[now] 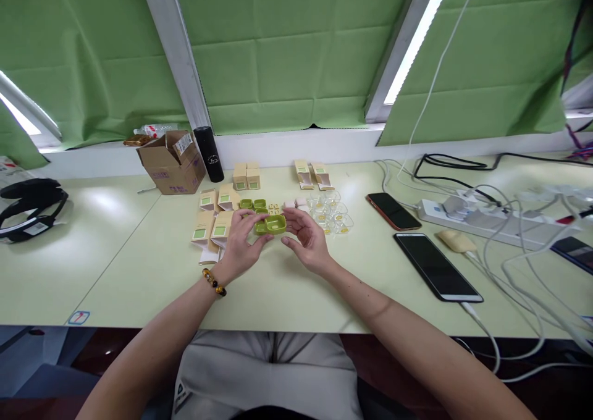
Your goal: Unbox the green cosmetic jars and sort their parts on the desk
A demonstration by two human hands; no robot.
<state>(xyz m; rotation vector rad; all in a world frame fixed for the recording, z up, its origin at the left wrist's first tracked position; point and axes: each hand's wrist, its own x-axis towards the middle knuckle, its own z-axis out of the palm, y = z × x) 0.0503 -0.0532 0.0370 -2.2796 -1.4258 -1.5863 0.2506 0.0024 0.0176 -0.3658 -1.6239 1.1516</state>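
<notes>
A small, shallow green plastic box point(276, 224), open side up, is held above the table between both hands. My left hand point(241, 241), with a beaded bracelet at the wrist, grips its left side between thumb and fingers. My right hand point(308, 241) curls at its right edge, thumb below and fingertips above. Behind it lie more green boxes point(260, 204) and tiny yellow pieces point(273, 207). Pale pink pieces point(301, 202) and several clear plastic cups with yellow marks point(343, 223) are to the right. Several opened cardboard cartons point(202, 228) stand left of my left hand.
More small cartons point(247, 176) and two others point(312, 176) stand farther back. A brown box point(171, 162) and black cylinder point(209, 154) are against the wall. Phones point(438, 265), a power strip point(482, 222) and tangled cables occupy the right; a black headset point(32, 210) is far left.
</notes>
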